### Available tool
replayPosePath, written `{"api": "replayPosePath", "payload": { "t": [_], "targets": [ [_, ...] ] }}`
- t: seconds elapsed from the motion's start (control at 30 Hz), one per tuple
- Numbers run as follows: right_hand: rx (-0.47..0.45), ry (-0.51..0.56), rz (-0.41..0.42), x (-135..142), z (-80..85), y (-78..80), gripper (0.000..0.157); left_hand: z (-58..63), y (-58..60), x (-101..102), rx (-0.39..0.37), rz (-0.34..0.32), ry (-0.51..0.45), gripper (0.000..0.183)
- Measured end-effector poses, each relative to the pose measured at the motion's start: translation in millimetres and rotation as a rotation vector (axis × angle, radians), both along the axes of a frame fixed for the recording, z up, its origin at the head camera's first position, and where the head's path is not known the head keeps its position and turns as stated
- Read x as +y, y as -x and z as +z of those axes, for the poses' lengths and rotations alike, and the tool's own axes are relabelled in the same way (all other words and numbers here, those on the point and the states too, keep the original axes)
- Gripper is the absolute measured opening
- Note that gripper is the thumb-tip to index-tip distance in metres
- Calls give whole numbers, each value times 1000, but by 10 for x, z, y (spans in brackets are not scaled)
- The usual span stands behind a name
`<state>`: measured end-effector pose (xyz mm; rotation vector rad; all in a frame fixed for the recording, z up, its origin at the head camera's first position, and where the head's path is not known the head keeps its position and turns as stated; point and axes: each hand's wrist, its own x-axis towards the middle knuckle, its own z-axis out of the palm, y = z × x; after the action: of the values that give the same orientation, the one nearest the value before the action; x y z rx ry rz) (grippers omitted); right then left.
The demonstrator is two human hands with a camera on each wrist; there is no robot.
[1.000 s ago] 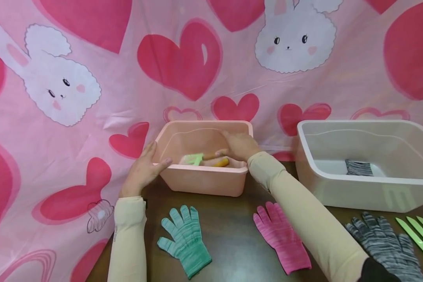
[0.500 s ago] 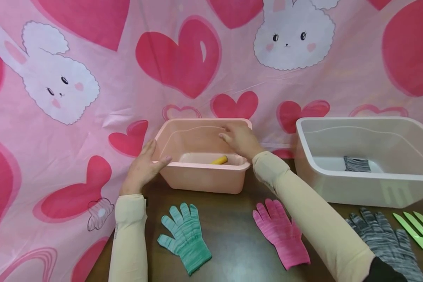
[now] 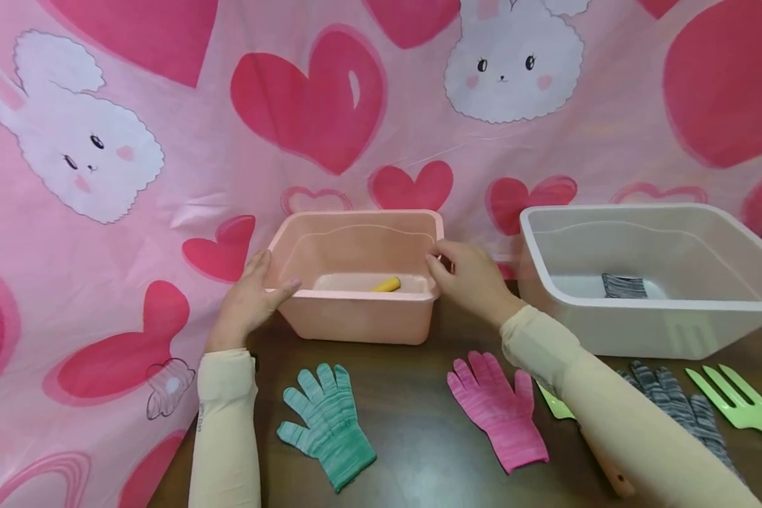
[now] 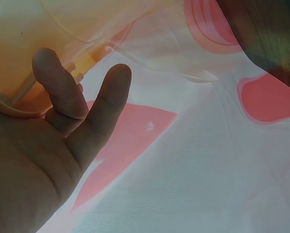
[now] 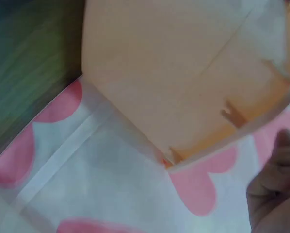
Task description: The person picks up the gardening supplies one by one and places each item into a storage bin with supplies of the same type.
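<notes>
My left hand (image 3: 244, 307) rests against the left side of a pink plastic bin (image 3: 355, 317). Its thumb lies over the front corner of the rim. In the left wrist view, two fairly straight fingers (image 4: 111, 92) show beside the bin wall. At the bin's right rim, my right hand (image 3: 473, 275) has curled fingers and appears to pinch the edge. The right wrist view shows that hand (image 5: 276, 189) only partly, at its lower right. Inside the bin, a yellow handle end (image 3: 387, 284) is visible; the front wall hides the rest.
A larger white bin (image 3: 648, 328) stands on the right, holding a small grey striped cloth piece (image 3: 624, 286). On the table lie a teal glove (image 3: 330, 427), a pink glove (image 3: 498, 413), a grey glove (image 3: 660, 395), a green garden fork (image 3: 736, 402) and a wooden-handled green tool (image 3: 555, 402).
My right hand has moved from inside the pink bin to its right rim. A green-headed tool seen in the bin earlier has dropped out of sight. The left hand stays put.
</notes>
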<state>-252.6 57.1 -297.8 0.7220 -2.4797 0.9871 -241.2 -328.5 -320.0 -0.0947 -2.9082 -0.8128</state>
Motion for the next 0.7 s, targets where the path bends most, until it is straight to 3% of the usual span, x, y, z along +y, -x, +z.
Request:
{"api": "replayPosePath", "payload": {
  "t": [0.17,0.4,0.57,0.7],
  "targets": [
    [-53,-101,13,335,-111,-394,8,19,-8,26,-5,-1,3,103],
    [-221,-252,-27,808,-344,-917,5,50,-34,7,-12,-8,12,102],
    [-324,-394,-101,1106,-520,-1179,6,54,-45,6,-18,-4,7,103],
    [-349,-467,-174,1325,-683,-1342,9,49,-48,27,-27,-1,3,103]
  ]
}}
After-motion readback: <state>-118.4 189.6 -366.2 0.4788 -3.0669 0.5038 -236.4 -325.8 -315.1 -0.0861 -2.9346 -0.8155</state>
